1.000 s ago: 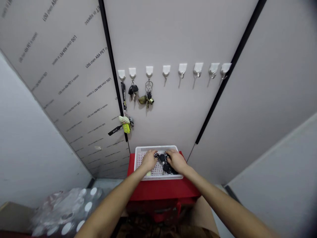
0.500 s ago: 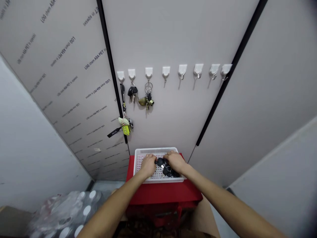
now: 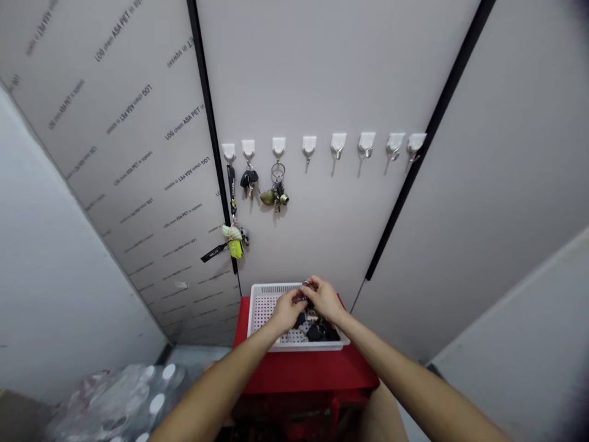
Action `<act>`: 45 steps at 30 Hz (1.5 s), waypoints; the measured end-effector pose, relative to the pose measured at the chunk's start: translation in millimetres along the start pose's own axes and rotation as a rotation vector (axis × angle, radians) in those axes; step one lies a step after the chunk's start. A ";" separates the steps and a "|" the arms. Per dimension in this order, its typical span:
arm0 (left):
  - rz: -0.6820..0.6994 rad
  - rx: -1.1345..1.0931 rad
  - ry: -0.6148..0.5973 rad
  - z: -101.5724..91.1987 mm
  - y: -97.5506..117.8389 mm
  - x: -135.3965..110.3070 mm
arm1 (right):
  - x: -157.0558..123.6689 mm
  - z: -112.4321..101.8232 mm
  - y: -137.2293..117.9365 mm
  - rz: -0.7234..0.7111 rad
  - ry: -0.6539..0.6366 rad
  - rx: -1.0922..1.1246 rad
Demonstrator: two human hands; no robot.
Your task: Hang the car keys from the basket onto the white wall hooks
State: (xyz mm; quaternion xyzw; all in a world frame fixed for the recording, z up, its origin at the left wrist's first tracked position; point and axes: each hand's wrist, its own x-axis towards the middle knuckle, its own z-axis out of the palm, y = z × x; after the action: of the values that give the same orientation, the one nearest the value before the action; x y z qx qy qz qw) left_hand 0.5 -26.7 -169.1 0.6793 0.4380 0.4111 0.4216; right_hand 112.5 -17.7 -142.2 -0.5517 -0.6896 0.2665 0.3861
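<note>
Above a white perforated basket (image 3: 257,325), my right hand (image 3: 324,301) pinches a bunch of keys by its metal ring (image 3: 306,283). My left hand (image 3: 288,309) meets it from the other side, its fingers closed at the same bunch, which the fingers mostly hide. More dark-headed keys (image 3: 316,333) lie in the right part of the basket, under my hands. On the wall ahead, black keys (image 3: 250,178), a key ring with brass-coloured charms (image 3: 275,195) and a strap with a yellow-green fob (image 3: 236,248) hang from the three leftmost hooks.
A row of several white hooks runs across the panel; the fourth hook (image 3: 309,145) and those to its right carry nothing. The basket stands on a red stool-like surface (image 3: 308,371). Plastic-wrapped bottles (image 3: 156,405) stand at lower left. Walls close in on both sides.
My hands have come together and lifted slightly from the keys in the basket, with a key ring now held up between them. The hanging keys stay on their hooks; the view has tilted a little.
</note>
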 end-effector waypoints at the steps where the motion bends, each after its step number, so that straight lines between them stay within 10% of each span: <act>1: -0.008 -0.088 0.018 1.2 1.9 2.3 | 2.6 -2.0 -4.2 0.019 0.018 0.061; 23: 0.156 -0.332 0.328 -68.5 196.5 94.5 | 112.9 -98.6 -175.0 -0.338 0.458 0.549; 38: 0.192 -0.153 0.380 -60.4 169.9 80.2 | 110.9 -96.6 -138.8 -0.336 0.577 0.198; 45: 0.085 -0.118 0.266 -47.0 107.0 47.2 | 38.4 -54.6 -56.4 -0.188 0.185 -0.056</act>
State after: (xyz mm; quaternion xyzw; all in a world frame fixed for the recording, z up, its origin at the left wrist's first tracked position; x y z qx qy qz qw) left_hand -3.4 -0.1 -46.0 0.6106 0.4359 0.5401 0.3813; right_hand 122.7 2.1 -57.7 -0.5174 -0.7069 0.1579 0.4556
